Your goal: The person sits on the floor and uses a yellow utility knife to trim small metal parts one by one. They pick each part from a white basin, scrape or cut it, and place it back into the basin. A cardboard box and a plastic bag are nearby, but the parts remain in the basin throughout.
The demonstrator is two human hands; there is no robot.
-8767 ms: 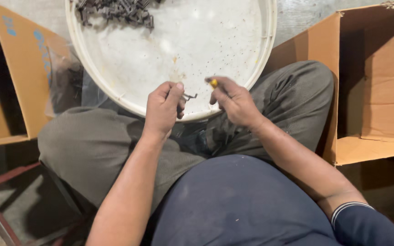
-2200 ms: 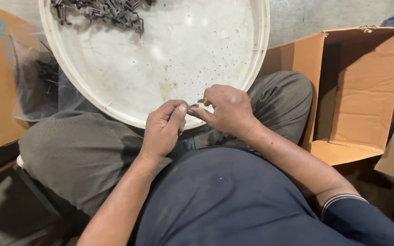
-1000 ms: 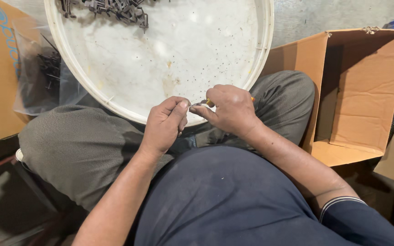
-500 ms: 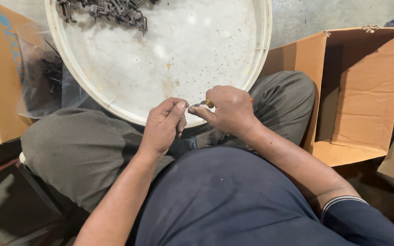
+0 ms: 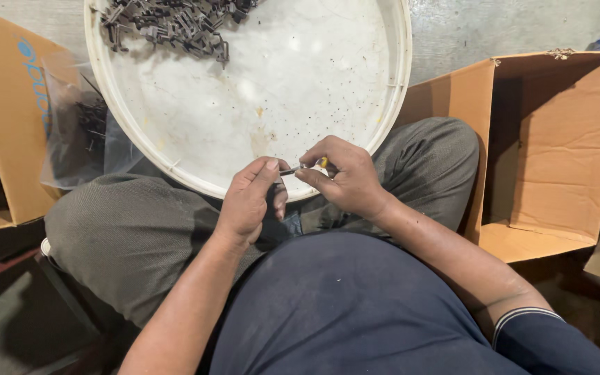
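Pinching small metal piece point(image 5: 290, 169) between left hand point(image 5: 248, 201), right hand point(image 5: 345, 180) fingertips; shape unclear.

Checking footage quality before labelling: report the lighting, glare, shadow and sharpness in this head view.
Head view: even, soft light; mild sheen on the white tray; deep shadow inside the right cardboard box and at lower left; left hand and right hand sharp; small metal part between them too tiny to resolve.

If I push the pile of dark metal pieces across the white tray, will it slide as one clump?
Probably not: the pile of dark metal pieces looks loose and interlocked, so it would likely spread. The white tray looks smooth, so the pieces may skid.
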